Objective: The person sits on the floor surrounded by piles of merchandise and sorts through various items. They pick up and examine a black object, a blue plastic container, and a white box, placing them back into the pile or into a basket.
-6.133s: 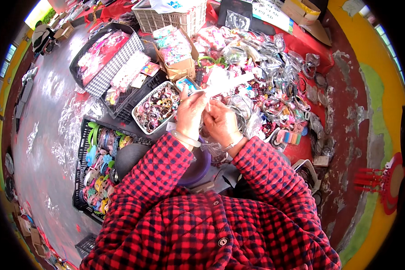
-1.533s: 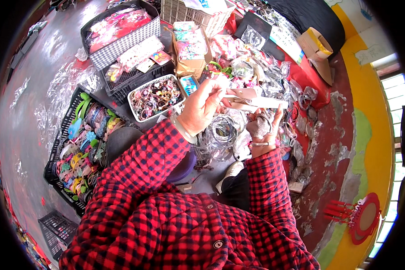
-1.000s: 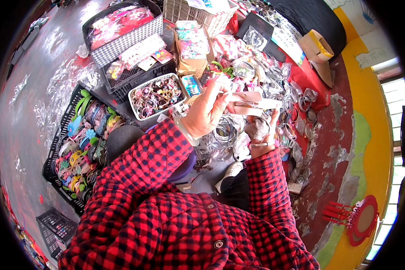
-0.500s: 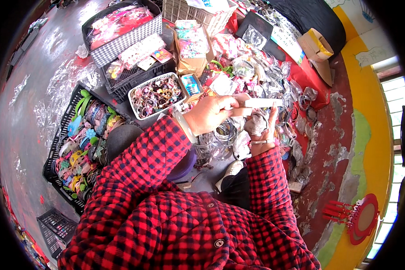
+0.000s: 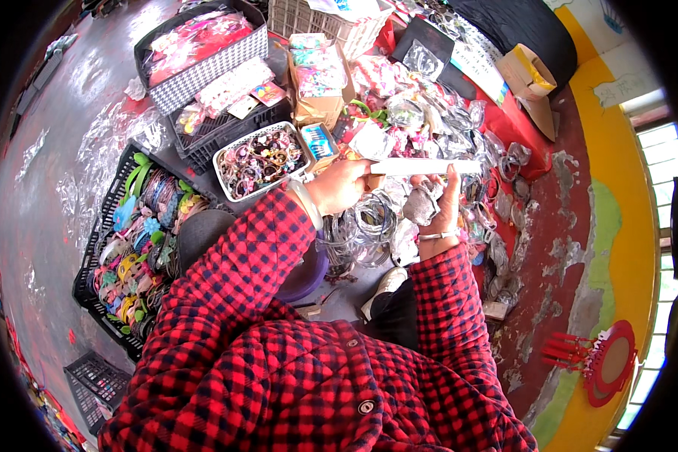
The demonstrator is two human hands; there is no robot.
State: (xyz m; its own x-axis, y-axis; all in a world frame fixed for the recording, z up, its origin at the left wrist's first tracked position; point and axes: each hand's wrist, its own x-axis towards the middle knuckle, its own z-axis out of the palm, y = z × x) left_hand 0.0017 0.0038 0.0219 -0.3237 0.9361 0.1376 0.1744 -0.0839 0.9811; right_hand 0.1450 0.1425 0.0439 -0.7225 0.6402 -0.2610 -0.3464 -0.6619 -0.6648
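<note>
In front of my chest both hands hold a flat white strip (image 5: 410,166), seen nearly edge-on; its exact kind I cannot tell. My left hand (image 5: 342,187) pinches its left end, the fingertips partly hidden behind it. At the other end, my right hand (image 5: 447,203) has its thumb up against the strip. A crumpled grey bundle (image 5: 421,205), cloth-like, sits in the right palm with the fingers curled about it. Beneath the hands lie coiled hoops in clear wrapping (image 5: 373,218).
A white basket of hair ties (image 5: 220,177) stands left of my hands. Beyond it are stacked black crates (image 5: 196,154) and a cardboard box (image 5: 320,105). A black crate of colourful headbands (image 5: 90,248) lies far left. Plastic-wrapped goods (image 5: 407,113) heap ahead, near a purple stool (image 5: 305,275).
My left hand has shifted a little left, and more of the white strip now shows between the hands. The grey bundle in my right hand has tilted slightly and moved down.
</note>
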